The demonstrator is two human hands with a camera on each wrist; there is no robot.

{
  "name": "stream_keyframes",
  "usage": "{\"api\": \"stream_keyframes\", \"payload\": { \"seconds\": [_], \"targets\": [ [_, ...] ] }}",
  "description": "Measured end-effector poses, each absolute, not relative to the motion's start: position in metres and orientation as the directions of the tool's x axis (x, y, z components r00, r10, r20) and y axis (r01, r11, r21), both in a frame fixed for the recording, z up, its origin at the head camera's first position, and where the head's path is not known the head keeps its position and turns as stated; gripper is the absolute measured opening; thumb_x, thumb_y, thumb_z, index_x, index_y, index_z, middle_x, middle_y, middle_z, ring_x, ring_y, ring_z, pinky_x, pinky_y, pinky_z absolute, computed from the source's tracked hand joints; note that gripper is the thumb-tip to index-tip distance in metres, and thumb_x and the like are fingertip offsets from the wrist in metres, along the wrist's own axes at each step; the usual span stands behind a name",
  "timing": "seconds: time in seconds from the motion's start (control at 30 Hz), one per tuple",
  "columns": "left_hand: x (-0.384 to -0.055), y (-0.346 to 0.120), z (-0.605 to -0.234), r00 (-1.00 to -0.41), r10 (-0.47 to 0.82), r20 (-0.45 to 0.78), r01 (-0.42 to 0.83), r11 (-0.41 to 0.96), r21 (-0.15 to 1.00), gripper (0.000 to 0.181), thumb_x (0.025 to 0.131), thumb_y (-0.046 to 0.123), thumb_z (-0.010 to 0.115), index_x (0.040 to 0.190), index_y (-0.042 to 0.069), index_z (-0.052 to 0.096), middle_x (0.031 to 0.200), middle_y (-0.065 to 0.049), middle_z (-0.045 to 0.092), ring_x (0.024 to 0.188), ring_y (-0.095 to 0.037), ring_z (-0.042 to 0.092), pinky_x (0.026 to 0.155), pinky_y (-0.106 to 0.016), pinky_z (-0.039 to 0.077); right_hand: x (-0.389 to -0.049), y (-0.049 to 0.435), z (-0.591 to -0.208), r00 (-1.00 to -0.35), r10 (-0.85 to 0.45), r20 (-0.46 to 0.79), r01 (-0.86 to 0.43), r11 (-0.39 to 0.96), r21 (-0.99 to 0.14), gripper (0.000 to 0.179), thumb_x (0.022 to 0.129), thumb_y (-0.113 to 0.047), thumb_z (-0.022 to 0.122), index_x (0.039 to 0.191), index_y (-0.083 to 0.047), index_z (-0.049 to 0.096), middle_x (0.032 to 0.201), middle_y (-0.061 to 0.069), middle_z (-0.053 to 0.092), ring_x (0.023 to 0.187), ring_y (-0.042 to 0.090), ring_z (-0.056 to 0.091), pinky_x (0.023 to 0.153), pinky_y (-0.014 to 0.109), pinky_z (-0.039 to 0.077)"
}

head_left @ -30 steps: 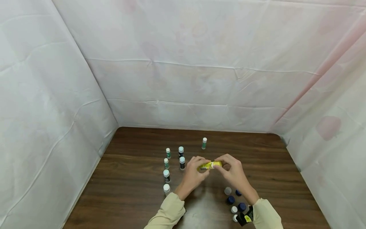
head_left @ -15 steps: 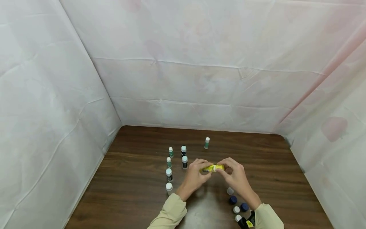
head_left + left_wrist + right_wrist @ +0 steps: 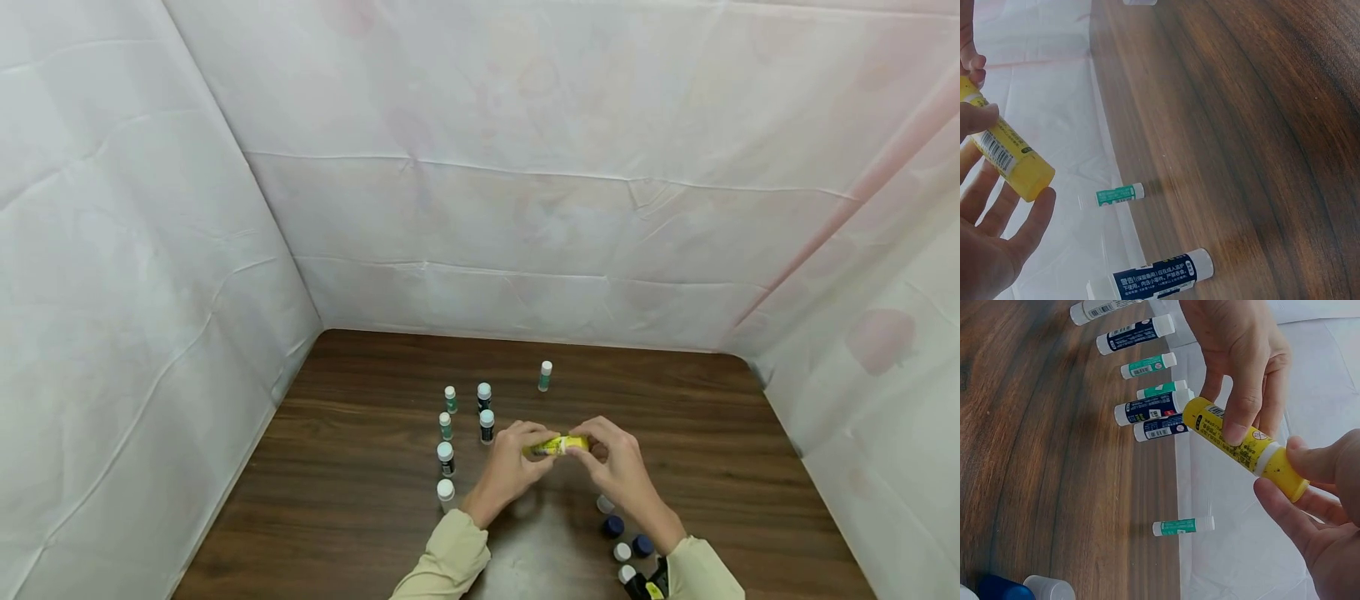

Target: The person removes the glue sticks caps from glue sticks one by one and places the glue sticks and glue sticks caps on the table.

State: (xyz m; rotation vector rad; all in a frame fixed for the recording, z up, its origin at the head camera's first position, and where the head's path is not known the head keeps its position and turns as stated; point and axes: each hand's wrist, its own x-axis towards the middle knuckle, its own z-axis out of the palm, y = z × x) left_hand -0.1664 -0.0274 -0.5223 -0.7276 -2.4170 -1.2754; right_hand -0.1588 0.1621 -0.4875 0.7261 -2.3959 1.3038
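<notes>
A yellow glue stick with a printed label and a white band is held sideways above the table between both hands. My left hand grips its barrel, thumb on the label in the right wrist view. On the cap end, my right hand pinches the yellow cap between thumb and fingers. The cap sits against the white band. Beyond the hands stands a green-labelled glue stick, upright and apart from them.
Left of the hands, several white-capped glue sticks stand upright, among them a dark-labelled one and a green-labelled one. Loose caps, including a blue cap and a white cap, lie near the right forearm. Fabric walls surround the wooden table.
The view has shifted slightly, so the table things appear a little further right. Both hands keep their hold on the yellow glue stick, with little other visible movement.
</notes>
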Motion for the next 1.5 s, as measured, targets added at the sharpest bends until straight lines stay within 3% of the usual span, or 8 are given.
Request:
{"api": "stream_keyframes", "payload": {
  "seconds": [0.23,0.4,0.8,0.97,1.37,1.5],
  "targets": [
    [-0.164,-0.033,-0.524,-0.83,0.324,0.454,0.558,0.468,0.685,0.027,0.078,0.015,0.077,0.105,0.011,0.073,0.1,0.002,0.069,0.091,-0.008,0.06,0.08,-0.025,0.047,-0.156,0.16,-0.493,-0.799,-0.308,0.517,-0.602,0.429,-0.673,0.023,0.073,0.005,0.076,0.092,-0.003,0.066,0.09,0.002,0.061,0.068,0.013,0.059,0.054,0.023,0.053],
    [-0.165,-0.037,-0.522,-0.82,0.345,0.457,0.57,0.417,0.708,0.027,0.079,0.013,0.076,0.106,0.008,0.072,0.1,0.0,0.069,0.091,-0.009,0.06,0.072,-0.021,0.051,-0.155,0.158,-0.492,-0.794,-0.31,0.523,-0.608,0.424,-0.672,0.025,0.072,0.007,0.076,0.093,-0.004,0.066,0.091,0.002,0.061,0.07,0.014,0.06,0.055,0.024,0.054],
    [-0.165,-0.045,-0.525,-0.8,0.362,0.478,0.595,0.379,0.709,0.028,0.08,0.015,0.076,0.107,0.008,0.072,0.1,0.0,0.069,0.089,-0.009,0.062,0.07,-0.026,0.053,-0.156,0.155,-0.491,-0.782,-0.368,0.503,-0.621,0.394,-0.678,0.021,0.077,0.004,0.073,0.096,-0.003,0.066,0.096,0.002,0.061,0.072,0.014,0.062,0.058,0.024,0.055],
    [-0.162,-0.049,-0.524,-0.822,0.368,0.435,0.56,0.377,0.738,0.029,0.08,0.017,0.076,0.108,0.011,0.072,0.101,0.002,0.069,0.089,-0.007,0.062,0.069,-0.023,0.052,-0.154,0.155,-0.491,-0.789,-0.389,0.476,-0.609,0.392,-0.689,0.024,0.076,0.005,0.073,0.097,-0.005,0.066,0.097,0.0,0.06,0.073,0.011,0.06,0.06,0.024,0.055],
    [-0.161,-0.05,-0.524,-0.842,0.346,0.414,0.527,0.362,0.769,0.028,0.081,0.015,0.075,0.108,0.013,0.072,0.103,0.002,0.069,0.089,-0.008,0.063,0.067,-0.025,0.054,-0.155,0.154,-0.485,-0.717,-0.422,0.555,-0.696,0.382,-0.608,0.034,0.067,0.016,0.075,0.095,-0.002,0.066,0.099,0.002,0.059,0.078,0.011,0.06,0.062,0.021,0.053],
    [-0.161,-0.051,-0.527,-0.854,0.293,0.43,0.517,0.38,0.767,0.026,0.079,0.013,0.076,0.105,0.011,0.073,0.1,0.001,0.069,0.086,-0.009,0.063,0.066,-0.029,0.054,-0.155,0.157,-0.477,-0.707,-0.41,0.576,-0.707,0.392,-0.588,0.032,0.07,0.012,0.075,0.096,-0.003,0.067,0.1,0.004,0.059,0.077,0.012,0.06,0.063,0.018,0.052]
  ]
}}
